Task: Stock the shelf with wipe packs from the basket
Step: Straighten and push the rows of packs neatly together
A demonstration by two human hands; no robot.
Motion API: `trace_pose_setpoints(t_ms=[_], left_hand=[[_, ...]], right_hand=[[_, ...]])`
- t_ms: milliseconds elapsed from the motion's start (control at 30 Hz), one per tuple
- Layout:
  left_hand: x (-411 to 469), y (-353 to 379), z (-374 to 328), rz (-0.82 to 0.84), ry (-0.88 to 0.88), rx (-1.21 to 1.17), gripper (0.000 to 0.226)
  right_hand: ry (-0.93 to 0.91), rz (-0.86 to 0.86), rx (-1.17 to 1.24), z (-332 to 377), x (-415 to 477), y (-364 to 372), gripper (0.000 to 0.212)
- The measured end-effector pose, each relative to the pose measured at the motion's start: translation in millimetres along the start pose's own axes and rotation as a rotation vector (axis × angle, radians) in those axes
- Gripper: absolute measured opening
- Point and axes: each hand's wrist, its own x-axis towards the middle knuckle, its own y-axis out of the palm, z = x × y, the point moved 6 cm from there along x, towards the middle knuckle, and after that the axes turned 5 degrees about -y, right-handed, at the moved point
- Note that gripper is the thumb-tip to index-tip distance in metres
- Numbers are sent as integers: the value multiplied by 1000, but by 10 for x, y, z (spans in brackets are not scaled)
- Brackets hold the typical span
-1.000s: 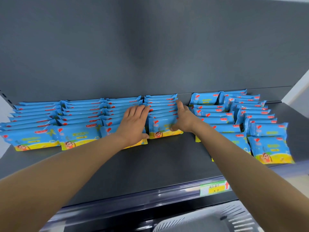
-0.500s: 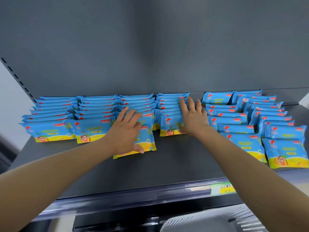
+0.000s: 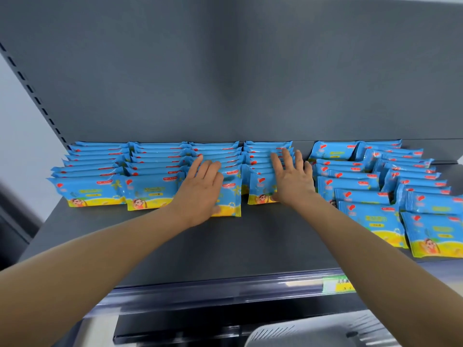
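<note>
Head view — shelf (image 3: 225,246): wipe packs (image 3: 155,159) in leaning rows at the back. Your left hand (image 3: 200,194) lies flat on the third row's front pack (image 3: 229,196) and your right hand (image 3: 292,179) flat on the fourth row, neither gripping. Risk: an uneven push slides the slick packs forward — the looser right-hand stacks (image 3: 370,204) first. Basket (image 3: 313,331) is below.

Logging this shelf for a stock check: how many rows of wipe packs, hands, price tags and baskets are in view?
Rows of wipe packs: 6
Hands: 2, left hand and right hand
Price tag: 1
Basket: 1, only partly in view
Total: 10
</note>
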Motion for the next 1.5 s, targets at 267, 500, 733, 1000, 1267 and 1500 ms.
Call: trace_pose_setpoints(t_ms=[267,500,733,1000,1267,1500], left_hand=[[120,9,12,-67,-14,-35,50],[-35,110,125,-31,40,-28,79],[-4,125,105,-3,17,48,74],[-64,-55,49,-29,45,-59,79],[-151,-305,-59,-94,96,-202,69],[-508,-700,-150,-223,198,-401,63]], right_hand=[[-27,-3,0,31,-28,-19,94],[-62,7,58,-49,-61,-2,91],[-66,-9,73,-54,-45,-39,90],[-15,-26,66,-61,-161,-157,87],[138,-90,156,-177,-725,-464,69],[238,-206,146,43,-1361,-822,44]])
